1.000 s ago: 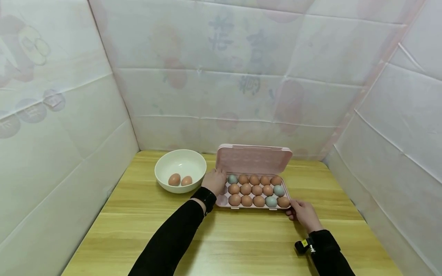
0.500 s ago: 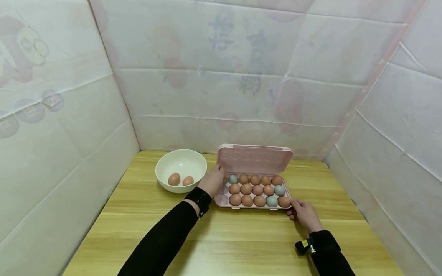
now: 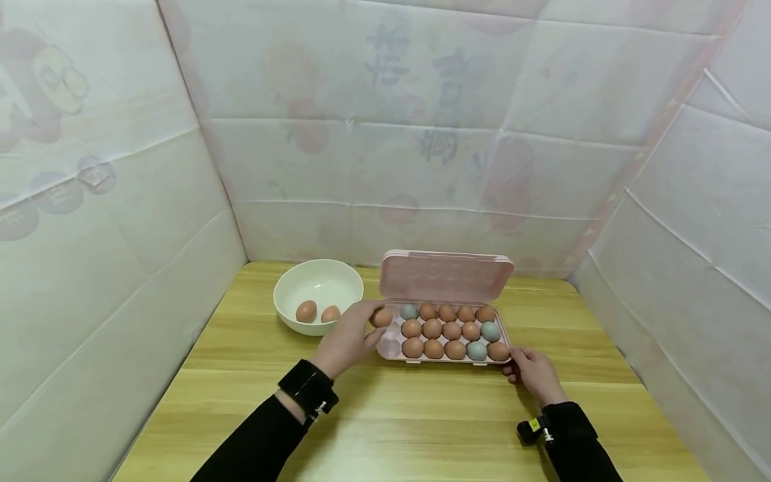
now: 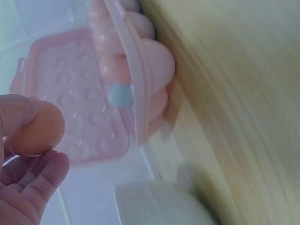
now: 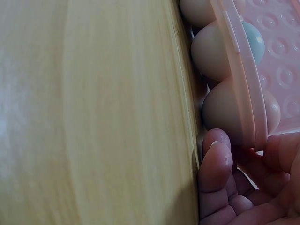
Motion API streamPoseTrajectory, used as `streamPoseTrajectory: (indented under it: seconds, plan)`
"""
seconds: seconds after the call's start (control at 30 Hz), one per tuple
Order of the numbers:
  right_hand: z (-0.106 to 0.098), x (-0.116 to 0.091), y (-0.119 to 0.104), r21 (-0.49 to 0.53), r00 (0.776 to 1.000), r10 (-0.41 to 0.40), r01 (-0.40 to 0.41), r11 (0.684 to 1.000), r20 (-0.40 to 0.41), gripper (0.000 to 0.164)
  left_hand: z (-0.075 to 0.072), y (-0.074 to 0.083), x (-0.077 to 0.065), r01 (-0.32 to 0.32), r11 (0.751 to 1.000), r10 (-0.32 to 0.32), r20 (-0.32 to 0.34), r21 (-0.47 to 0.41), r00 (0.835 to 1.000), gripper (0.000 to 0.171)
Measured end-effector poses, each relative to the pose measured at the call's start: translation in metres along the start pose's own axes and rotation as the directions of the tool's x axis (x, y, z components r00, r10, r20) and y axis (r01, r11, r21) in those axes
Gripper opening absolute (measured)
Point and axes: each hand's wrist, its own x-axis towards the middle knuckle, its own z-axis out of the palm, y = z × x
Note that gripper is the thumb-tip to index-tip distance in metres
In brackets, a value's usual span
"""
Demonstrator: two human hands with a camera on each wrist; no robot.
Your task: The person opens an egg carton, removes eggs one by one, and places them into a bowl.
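My left hand [image 3: 345, 340] pinches a brown egg [image 4: 40, 131] between thumb and fingers, over the left end of a pink plastic egg carton [image 3: 393, 348]. Its lid [image 3: 446, 276] stands raised at the back. Brown eggs [image 3: 432, 329] and a few pale blue-green eggs [image 3: 409, 311] fill most of the cells; bare cells [image 3: 391, 347] show in the left column. At the carton's front right corner, my right hand [image 3: 535, 375] grips the rim, with fingers curled by the edge in the right wrist view.
Just left of the carton stands a white bowl [image 3: 325, 284] with two brown eggs [image 3: 306, 311] in it. Both rest on a wooden table [image 3: 409, 422]. Pale printed sheets [image 3: 361, 167] wall in the back and both sides.
My left hand has moved left and toward me from the carton's back left cell, and the brown egg in its fingers now shows clearly. My right hand stays at the corner.
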Motion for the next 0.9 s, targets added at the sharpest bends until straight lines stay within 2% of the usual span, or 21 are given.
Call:
streamPoseTrajectory:
  seconds: [0.07,0.17,0.27,0.33,0.43,0.53,0.7,0.9]
  plan:
    - [0.0,0.0,-0.001,-0.001,1.0,-0.001,0.001,1.0,-0.002,0.047,-0.009,-0.004,-0.01,-0.008,1.0,0.009,-0.069,0.024,0.998,0.044]
    - [0.0,-0.001,-0.001,0.003,1.0,0.0,0.0,1.0,-0.005,0.047,-0.024,-0.015,-0.018,0.0,0.997,0.013,-0.164,0.075,0.986,0.044]
    - [0.0,-0.001,-0.002,0.005,1.0,0.004,-0.004,1.0,-0.008,0.047,-0.041,-0.032,-0.022,0.076,0.993,-0.057,-0.202,0.088,0.978,0.043]
    - [0.0,-0.001,-0.002,0.006,1.0,0.009,-0.009,1.0,-0.008,0.048,-0.052,-0.043,-0.024,0.153,0.985,-0.136,-0.196,0.075,0.971,0.042]
    - [0.0,-0.001,-0.002,0.007,1.0,0.015,-0.015,1.0,-0.004,0.048,-0.067,-0.059,-0.025,0.27,0.961,-0.256,-0.174,0.063,0.951,0.041]
    - [0.0,-0.001,-0.001,0.011,1.0,0.02,-0.02,1.0,-0.004,0.047,-0.076,-0.073,-0.024,0.339,0.938,-0.327,-0.137,0.076,0.935,0.038]
    - [-0.001,-0.002,-0.002,0.009,1.0,0.023,-0.023,1.0,-0.008,0.047,-0.082,-0.085,-0.022,0.381,0.919,-0.375,-0.071,0.104,0.924,0.038]
    - [0.0,-0.002,-0.002,0.011,1.0,0.018,-0.018,1.0,-0.012,0.047,-0.08,-0.093,-0.019,0.409,0.905,-0.411,-0.007,0.113,0.912,0.034]
